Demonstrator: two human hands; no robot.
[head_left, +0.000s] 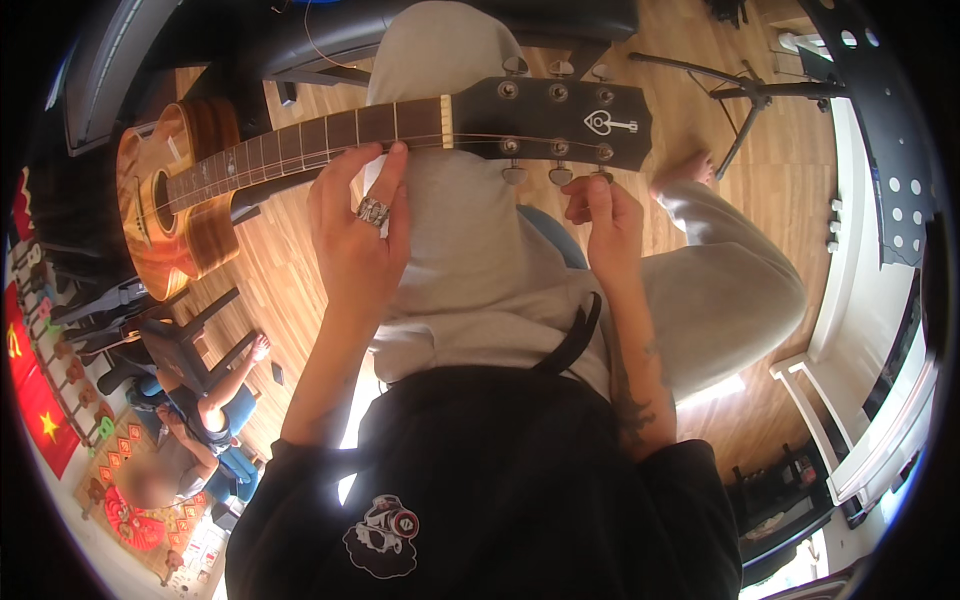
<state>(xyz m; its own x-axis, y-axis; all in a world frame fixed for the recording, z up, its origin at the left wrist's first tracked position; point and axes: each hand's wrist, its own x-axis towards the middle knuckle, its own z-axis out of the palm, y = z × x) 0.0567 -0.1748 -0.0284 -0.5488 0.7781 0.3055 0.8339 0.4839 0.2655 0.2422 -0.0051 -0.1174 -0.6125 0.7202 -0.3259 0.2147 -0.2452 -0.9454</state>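
Observation:
An acoustic guitar with a glossy wooden body lies sideways across my grey-clad left leg. Its fretted neck reaches rightward to a black headstock with metal tuners and a white emblem. My left hand, a chunky silver ring on one finger, has extended, separated fingertips touching the strings near the nut; its underside is hidden. Below the headstock, my right hand pinches the rightmost lower tuning peg between thumb and index finger, the other fingers curled.
Another person sits at lower left beside a dark stool, a phone on the wooden floor nearby. A black stand is at upper right, a black padded bench beyond my knee, a red flag far left.

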